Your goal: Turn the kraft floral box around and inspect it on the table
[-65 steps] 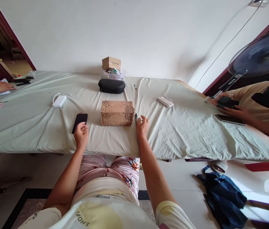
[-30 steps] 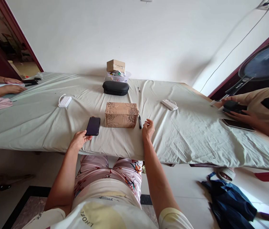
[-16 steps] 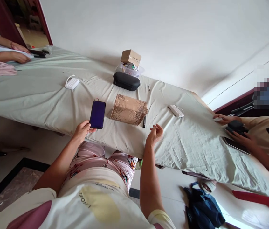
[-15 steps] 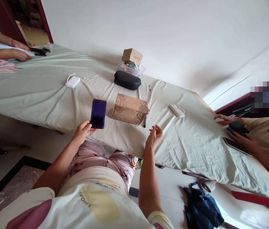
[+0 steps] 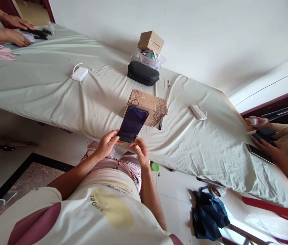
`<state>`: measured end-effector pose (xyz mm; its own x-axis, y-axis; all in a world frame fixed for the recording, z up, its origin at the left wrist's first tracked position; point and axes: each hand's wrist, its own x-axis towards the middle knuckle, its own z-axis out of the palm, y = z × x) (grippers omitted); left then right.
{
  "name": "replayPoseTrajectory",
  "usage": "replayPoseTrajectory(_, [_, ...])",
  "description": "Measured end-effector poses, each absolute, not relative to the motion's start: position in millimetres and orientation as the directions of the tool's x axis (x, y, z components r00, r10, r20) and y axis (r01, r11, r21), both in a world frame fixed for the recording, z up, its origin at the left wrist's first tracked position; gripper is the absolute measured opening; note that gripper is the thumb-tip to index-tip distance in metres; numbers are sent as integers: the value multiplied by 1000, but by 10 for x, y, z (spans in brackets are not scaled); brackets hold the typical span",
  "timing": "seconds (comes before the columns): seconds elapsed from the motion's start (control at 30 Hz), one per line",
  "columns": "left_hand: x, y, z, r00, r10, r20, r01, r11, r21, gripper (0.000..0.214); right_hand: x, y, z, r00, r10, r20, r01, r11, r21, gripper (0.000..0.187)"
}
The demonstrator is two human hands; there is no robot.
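A dark smartphone [image 5: 133, 124] with a ring at its top end is held up, tilted, above the table's near edge. My left hand [image 5: 109, 142] grips its lower left corner, thumb on the front. At the lower right corner is my right hand [image 5: 140, 151], its fingers closed against the phone's bottom edge. Behind the phone, partly covered by it, lies a cardboard box [image 5: 156, 105] with dark scribbled patterns. A black marker [image 5: 160, 124] sticks out beside that box.
A black case [image 5: 143, 73] lies farther back, before a clear plastic basket [image 5: 150, 61] and a plain carton [image 5: 150, 41]. White corded blocks sit left [image 5: 80, 73] and right [image 5: 197, 112]. Other people's hands work at the far left [image 5: 18, 30] and right [image 5: 266, 143] of the cloth-covered table [image 5: 44, 88].
My left hand has carried the phone rightward, in front of the cardboard box, and tilted it. My right hand has come in from the right and taken hold of its lower corner.
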<state>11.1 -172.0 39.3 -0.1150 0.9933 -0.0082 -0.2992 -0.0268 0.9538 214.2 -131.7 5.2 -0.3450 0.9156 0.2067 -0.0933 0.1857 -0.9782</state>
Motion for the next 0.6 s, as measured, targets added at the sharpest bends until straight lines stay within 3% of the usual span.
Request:
replayPoseTrajectory(0.1, [153,-1730,378,-112,993,-32,-319,-5,948,41,2175,-1292,42,-353,917,185,-104,158,-982,60])
replayPoseTrajectory(0.27, [250,-1744,311,-85,995,-47,-340,15,940,47,2087,-1315,22,-287,946,149,-92,127,-988,44])
replayPoseTrajectory(0.43, [197,-1702,268,-144,990,-7,-337,-43,941,51,2106,-1286,81,-266,945,192,-47,186,-981,43])
replayPoseTrajectory(0.5, [45,-1638,265,-223,975,9,-317,-81,945,52,2198,-1165,159,-144,955,258,-35,256,-966,42])
replayPoseTrajectory(0.6, [-326,-1472,273,-359,933,3,-248,-98,964,51,2402,-810,360,219,894,390,19,396,-918,38])
